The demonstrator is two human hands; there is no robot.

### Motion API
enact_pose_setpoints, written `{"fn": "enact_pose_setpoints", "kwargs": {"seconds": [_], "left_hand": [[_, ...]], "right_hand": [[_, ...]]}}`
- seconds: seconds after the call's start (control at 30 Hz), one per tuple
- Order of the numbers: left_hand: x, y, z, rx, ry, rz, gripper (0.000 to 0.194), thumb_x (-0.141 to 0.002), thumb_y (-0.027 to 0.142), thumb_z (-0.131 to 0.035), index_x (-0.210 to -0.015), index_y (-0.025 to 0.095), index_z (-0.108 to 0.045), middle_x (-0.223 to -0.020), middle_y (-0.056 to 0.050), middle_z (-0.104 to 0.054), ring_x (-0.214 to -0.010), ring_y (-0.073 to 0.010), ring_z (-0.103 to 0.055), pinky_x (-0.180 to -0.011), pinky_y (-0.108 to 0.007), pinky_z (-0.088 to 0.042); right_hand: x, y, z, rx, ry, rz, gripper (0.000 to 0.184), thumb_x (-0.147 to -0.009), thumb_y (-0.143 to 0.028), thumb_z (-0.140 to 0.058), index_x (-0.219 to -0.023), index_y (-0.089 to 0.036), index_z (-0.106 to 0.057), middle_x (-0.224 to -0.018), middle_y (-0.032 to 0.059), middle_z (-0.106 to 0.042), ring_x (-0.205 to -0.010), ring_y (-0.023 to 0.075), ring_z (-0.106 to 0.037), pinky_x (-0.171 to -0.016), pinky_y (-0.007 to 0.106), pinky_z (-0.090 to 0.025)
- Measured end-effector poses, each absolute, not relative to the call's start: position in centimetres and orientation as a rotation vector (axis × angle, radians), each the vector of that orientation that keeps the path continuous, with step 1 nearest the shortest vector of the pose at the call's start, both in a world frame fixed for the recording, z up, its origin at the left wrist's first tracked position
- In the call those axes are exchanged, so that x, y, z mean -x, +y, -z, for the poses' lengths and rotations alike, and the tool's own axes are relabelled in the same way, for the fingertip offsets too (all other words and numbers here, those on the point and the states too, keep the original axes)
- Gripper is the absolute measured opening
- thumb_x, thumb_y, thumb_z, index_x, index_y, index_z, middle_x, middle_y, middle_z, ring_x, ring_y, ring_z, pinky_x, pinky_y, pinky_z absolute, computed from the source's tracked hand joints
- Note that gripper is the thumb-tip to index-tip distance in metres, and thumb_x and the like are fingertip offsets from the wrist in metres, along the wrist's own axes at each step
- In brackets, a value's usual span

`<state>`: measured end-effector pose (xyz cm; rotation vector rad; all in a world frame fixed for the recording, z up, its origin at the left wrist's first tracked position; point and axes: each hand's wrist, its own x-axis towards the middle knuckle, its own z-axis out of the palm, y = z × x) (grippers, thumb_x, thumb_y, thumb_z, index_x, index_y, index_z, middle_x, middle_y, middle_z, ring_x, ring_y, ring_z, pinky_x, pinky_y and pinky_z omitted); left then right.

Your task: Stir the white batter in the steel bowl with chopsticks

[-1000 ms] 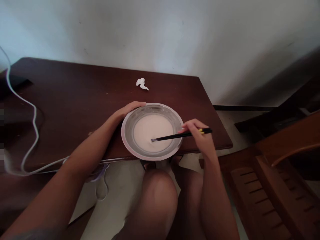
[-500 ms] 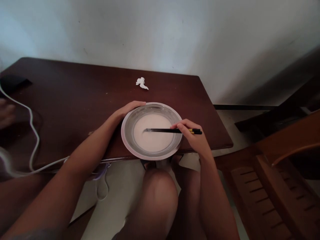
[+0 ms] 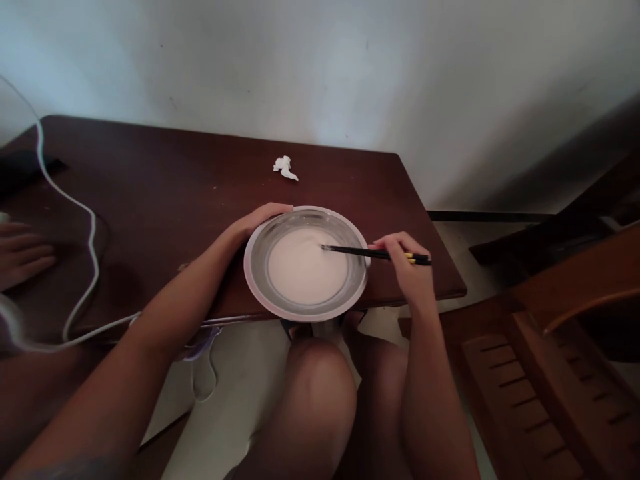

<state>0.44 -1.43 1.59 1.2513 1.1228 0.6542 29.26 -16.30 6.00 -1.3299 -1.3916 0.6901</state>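
A wide metal bowl (image 3: 256,283) sits at the front edge of the dark table, with a pale, milky liquid (image 3: 303,275) in it. My left hand (image 3: 261,215) is curled around the bowl's far left rim, its fingers partly hidden along the outside. Black chopsticks (image 3: 353,251) with yellow bands are pinched together in my right hand (image 3: 407,263), just beyond the bowl's right rim. Their tips reach into the liquid, right of its middle.
Crumpled white tissue (image 3: 285,167) lies on the brown table (image 3: 165,177) behind the bowl. At the left are a white cable (image 3: 91,240), a dark flat object (image 3: 25,170) and another person's hand (image 3: 23,257). A wooden chair (image 3: 530,380) stands at the right.
My right hand has moved right, drawing the chopstick tips from the left part of the liquid to the right. The other person's hand and the cable have shifted right. My left hand stays put.
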Motion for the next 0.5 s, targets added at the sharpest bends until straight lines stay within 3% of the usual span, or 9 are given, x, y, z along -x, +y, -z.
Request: {"fn": "enact_pose_setpoints", "kwargs": {"seconds": [0.1,0.2,0.3,0.4,0.5], "left_hand": [[-0.4,-1.6,-1.8,-1.222,1.113,-0.640,0.033,-0.069,0.055,-0.077,-0.074,0.023,-0.079,-0.076,-0.007,-0.079,-0.094,-0.0333,-0.073,-0.083,-0.037,-0.060],[-0.3,-1.7,-1.7,-1.206,1.122,-0.632,0.034,-0.073,0.054,-0.075,-0.076,0.021,-0.079,-0.078,-0.006,-0.080,-0.092,-0.0315,-0.072,-0.086,-0.038,-0.059],[-0.2,-1.7,-1.6,-1.178,1.135,-0.616,0.035,-0.076,0.055,-0.073,-0.077,0.020,-0.079,-0.080,-0.007,-0.080,-0.088,-0.0305,-0.072,-0.084,-0.039,-0.059],[-0.3,-1.6,-1.6,-1.168,1.145,-0.639,0.032,-0.073,0.054,-0.075,-0.074,0.022,-0.079,-0.077,-0.007,-0.080,-0.084,-0.0300,-0.072,-0.080,-0.037,-0.060],[-0.4,-1.5,-1.6,-1.161,1.146,-0.649,0.030,-0.075,0.049,-0.075,-0.075,0.020,-0.079,-0.076,-0.006,-0.079,-0.080,-0.0263,-0.071,-0.084,-0.037,-0.060]], "right_hand": [[-29.5,-16.6,-6.1,1.333,-1.305,-0.744,0.031,-0.097,-0.041,-0.060,-0.073,-0.023,-0.069,-0.066,-0.0003,-0.074,-0.066,0.0175,-0.072,-0.069,0.031,-0.055],[-28.7,-16.7,-6.3,1.251,-1.547,-0.905,0.025,-0.096,-0.036,-0.062,-0.077,-0.023,-0.074,-0.078,0.0009,-0.079,-0.080,0.0179,-0.075,-0.077,0.031,-0.056],[-28.4,-16.4,-6.3,1.245,-1.619,-0.823,0.022,-0.095,-0.035,-0.062,-0.082,-0.024,-0.076,-0.089,0.0019,-0.080,-0.090,0.0188,-0.074,-0.081,0.032,-0.055],[-29.2,-16.3,-6.1,1.324,-1.401,-0.677,0.028,-0.095,-0.040,-0.061,-0.075,-0.023,-0.070,-0.075,0.0015,-0.076,-0.075,0.0186,-0.073,-0.072,0.031,-0.055],[-29.3,-16.6,-6.0,1.303,-1.294,-0.756,0.032,-0.096,-0.044,-0.060,-0.071,-0.023,-0.066,-0.061,-0.0010,-0.071,-0.060,0.0171,-0.071,-0.066,0.031,-0.055]]}}
